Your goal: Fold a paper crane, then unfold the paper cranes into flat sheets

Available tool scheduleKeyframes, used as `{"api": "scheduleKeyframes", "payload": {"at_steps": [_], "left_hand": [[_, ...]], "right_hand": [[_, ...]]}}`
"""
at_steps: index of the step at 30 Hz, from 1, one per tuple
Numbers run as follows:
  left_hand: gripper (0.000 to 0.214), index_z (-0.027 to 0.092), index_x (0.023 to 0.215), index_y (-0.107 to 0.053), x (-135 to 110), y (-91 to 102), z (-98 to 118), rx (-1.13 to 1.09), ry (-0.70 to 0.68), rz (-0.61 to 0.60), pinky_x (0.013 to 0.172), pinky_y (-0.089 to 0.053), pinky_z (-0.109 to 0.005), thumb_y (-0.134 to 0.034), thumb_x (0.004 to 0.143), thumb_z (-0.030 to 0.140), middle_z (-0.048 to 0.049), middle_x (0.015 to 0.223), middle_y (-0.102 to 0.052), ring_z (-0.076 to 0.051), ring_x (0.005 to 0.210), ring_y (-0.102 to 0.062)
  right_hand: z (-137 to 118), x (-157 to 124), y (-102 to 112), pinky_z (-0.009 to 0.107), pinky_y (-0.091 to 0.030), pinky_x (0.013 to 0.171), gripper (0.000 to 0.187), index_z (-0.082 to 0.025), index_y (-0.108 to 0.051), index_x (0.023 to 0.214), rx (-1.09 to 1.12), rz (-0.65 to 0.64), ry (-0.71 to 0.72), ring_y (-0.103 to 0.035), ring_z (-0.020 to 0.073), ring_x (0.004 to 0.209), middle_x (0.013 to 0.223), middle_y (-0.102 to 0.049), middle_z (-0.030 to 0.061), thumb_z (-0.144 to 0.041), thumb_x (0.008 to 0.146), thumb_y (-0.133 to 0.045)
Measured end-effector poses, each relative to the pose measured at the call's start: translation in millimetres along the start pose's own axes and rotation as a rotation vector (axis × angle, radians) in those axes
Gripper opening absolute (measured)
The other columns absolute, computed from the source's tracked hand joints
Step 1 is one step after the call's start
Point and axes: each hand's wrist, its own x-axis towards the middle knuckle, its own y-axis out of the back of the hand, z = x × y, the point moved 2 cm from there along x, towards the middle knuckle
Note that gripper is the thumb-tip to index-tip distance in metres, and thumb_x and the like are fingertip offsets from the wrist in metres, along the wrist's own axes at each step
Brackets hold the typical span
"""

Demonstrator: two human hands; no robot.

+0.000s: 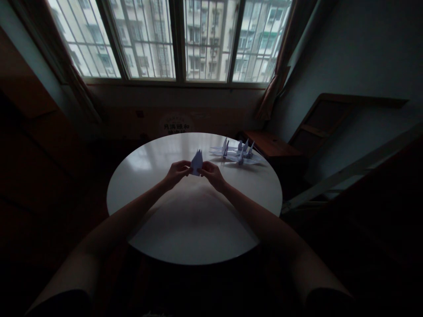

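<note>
A small piece of folded origami paper (197, 162), pale bluish with pointed tips at the top, is held upright above the table. My left hand (179, 173) pinches its left edge between thumb and fingers. On the other side, my right hand (213, 174) grips the right edge in the same way. Several folded paper cranes (240, 155) with spread wings stand grouped to the right, beyond my right hand and apart from it. Fine folds of the held paper are too dim to make out.
The round white table (194, 237) lies under both forearms. Behind its right side stands a low reddish wooden piece of furniture (272, 144). A barred window (205, 44) with curtains (273, 94) fills the far wall. A wooden frame (313, 130) leans at the right.
</note>
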Motion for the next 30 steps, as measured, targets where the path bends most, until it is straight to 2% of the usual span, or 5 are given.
{"api": "scheduleKeyframes", "payload": {"at_steps": [6, 9, 13, 21, 30], "left_hand": [[0.043, 0.012, 0.088, -0.068, -2, -0.4, 1, -0.014, -0.02, -0.006, 0.055, -0.046, -0.022, -0.087, 0.059, 0.038, -0.0038, 0.078, -0.068, -0.012, 0.063, -0.06], [0.042, 0.012, 0.088, -0.068, -3, -0.5, 3, -0.024, -0.029, 0.046, 0.063, -0.05, -0.025, -0.085, 0.061, 0.039, -0.0049, 0.08, -0.07, -0.015, 0.071, -0.065], [0.04, 0.012, 0.084, -0.07, -3, 0.3, 4, 0.006, -0.036, 0.103, 0.065, -0.051, -0.027, -0.084, 0.061, 0.042, -0.0054, 0.075, -0.071, -0.016, 0.068, -0.065], [0.04, 0.012, 0.079, -0.072, -3, -1.3, 6, 0.049, -0.041, 0.048, 0.052, -0.043, -0.023, -0.086, 0.059, 0.043, -0.0012, 0.06, -0.064, -0.01, 0.054, -0.055], [0.044, 0.012, 0.088, -0.071, -6, -1.0, 5, 0.023, 0.002, -0.016, 0.049, -0.04, -0.021, -0.087, 0.059, 0.042, 0.0005, 0.059, -0.06, -0.009, 0.052, -0.053]], "right_hand": [[3, 0, -2, 0.025, -0.044, 0.055, 0.041, -0.018, -0.063, 0.079, 0.028, -0.068, -0.017, -0.055, 0.0108, 0.058, 0.066, -0.064, -0.001, -0.046, 0.057, -0.083], [5, -1, -4, 0.025, -0.044, 0.057, 0.04, -0.016, -0.063, 0.078, -0.003, -0.115, -0.013, -0.056, 0.0111, 0.059, 0.066, -0.064, -0.0006, -0.044, 0.058, -0.083], [5, -4, -7, 0.025, -0.046, 0.061, 0.039, -0.016, -0.063, 0.077, -0.041, -0.145, 0.003, -0.058, 0.0121, 0.065, 0.069, -0.065, -0.0001, -0.042, 0.056, -0.085], [-3, -2, -4, 0.024, -0.045, 0.058, 0.038, -0.018, -0.063, 0.079, -0.031, -0.071, 0.051, -0.056, 0.0107, 0.062, 0.067, -0.062, -0.0014, -0.05, 0.065, -0.078], [-8, -3, -5, 0.026, -0.048, 0.06, 0.038, -0.019, -0.065, 0.076, 0.03, -0.023, 0.081, -0.059, 0.0119, 0.063, 0.068, -0.064, -0.0004, -0.048, 0.059, -0.082]]}}
